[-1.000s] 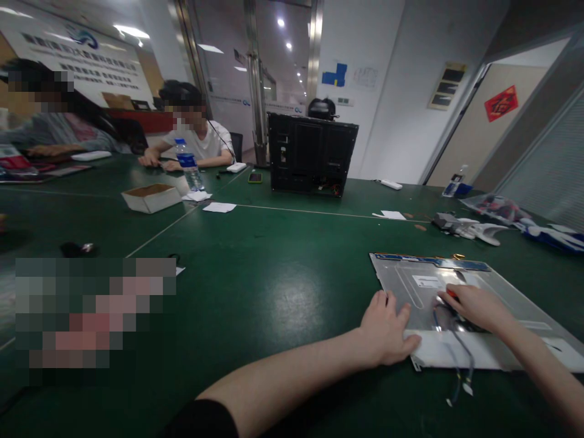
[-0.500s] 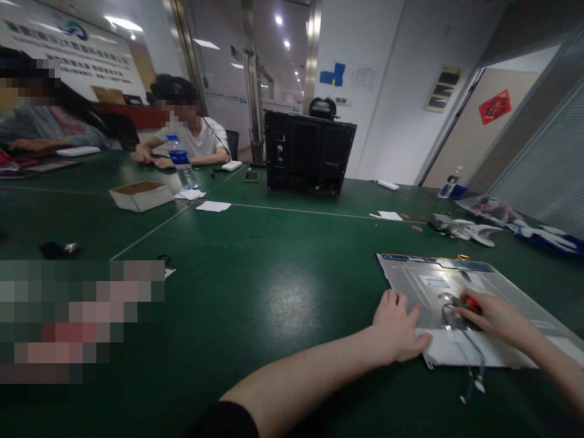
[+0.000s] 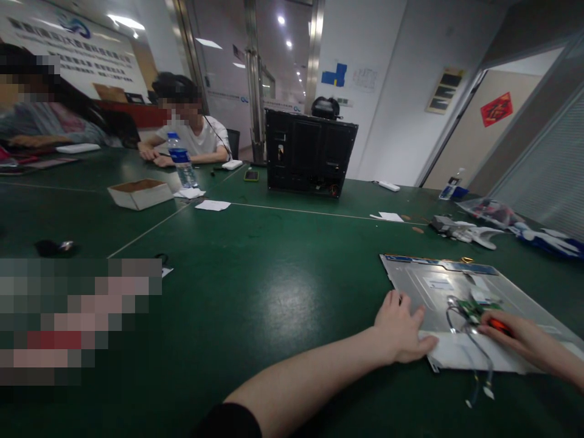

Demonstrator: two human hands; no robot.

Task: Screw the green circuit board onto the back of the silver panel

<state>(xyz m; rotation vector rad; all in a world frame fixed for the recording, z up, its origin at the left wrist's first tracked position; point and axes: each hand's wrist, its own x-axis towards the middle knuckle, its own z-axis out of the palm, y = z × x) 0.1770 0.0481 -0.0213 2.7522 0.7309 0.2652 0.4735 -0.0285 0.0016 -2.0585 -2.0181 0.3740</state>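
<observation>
A flat metal display panel (image 3: 429, 286) lies on the green table at the lower right, back side up. My left hand (image 3: 399, 328) rests flat on its near left corner, fingers spread. My right hand (image 3: 520, 337) is closed around a red-handled tool (image 3: 499, 325), whose tip is beside a small green circuit board (image 3: 472, 309) on the panel. Thin cables (image 3: 479, 359) run from the board over the panel's near edge and end in small connectors on the table.
A black monitor housing (image 3: 310, 152) stands upright mid-table. A cardboard box (image 3: 139, 193), a water bottle (image 3: 181, 161) and paper slips lie at the left, where two people sit. White and blue plastic parts (image 3: 474, 230) lie at the far right.
My right hand has drawn back toward me along the panel, uncovering the green circuit board. My left hand stays on the panel's corner. The view has shifted slightly.
</observation>
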